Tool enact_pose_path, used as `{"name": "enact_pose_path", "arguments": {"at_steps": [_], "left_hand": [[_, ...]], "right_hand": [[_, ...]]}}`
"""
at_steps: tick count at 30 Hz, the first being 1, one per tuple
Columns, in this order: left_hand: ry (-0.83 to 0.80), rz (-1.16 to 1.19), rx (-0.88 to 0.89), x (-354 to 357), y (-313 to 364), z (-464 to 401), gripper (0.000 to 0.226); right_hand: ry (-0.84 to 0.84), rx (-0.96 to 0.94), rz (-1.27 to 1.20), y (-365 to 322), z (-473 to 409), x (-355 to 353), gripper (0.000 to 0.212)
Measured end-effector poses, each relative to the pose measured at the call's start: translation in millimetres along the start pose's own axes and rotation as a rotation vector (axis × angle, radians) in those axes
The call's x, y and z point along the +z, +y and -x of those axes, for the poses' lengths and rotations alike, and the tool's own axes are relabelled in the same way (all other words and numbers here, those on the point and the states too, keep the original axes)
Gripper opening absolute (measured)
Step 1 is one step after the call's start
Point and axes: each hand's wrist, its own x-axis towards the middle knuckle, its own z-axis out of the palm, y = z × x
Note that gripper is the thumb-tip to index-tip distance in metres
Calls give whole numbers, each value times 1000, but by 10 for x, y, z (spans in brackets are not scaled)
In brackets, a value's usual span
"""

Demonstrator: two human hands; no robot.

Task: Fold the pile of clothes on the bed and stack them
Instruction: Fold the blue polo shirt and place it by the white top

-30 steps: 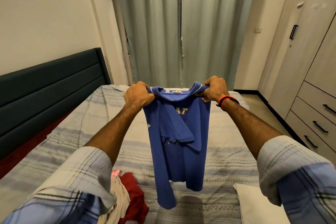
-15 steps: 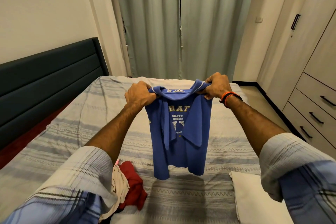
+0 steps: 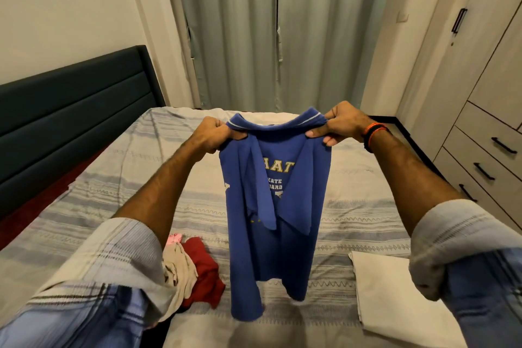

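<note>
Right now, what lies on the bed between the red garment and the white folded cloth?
Head view: only striped bedsheet, with the held blue shirt hanging over it.

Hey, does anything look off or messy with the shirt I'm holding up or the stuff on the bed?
The blue printed polo shirt, held at the shoulders by the left hand and right hand, hangs unevenly: both sleeves lie folded across the front, partly hiding the print. The red garment and beige garment lie crumpled on the striped bedsheet.
</note>
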Motion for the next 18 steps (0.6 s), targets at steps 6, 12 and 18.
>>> {"name": "enact_pose_path", "arguments": {"at_steps": [6, 12, 18], "left_hand": [[-25, -426, -80, 427, -478, 86, 36], [-163, -493, -171, 993, -1214, 271, 29], [-280, -552, -234, 1499, -1805, 284, 23]], "right_hand": [[-28, 109, 141, 534, 60, 605, 41], [-42, 210, 131, 1332, 207, 1230, 44], [-83, 286, 155, 2084, 193, 1704, 27]]}}
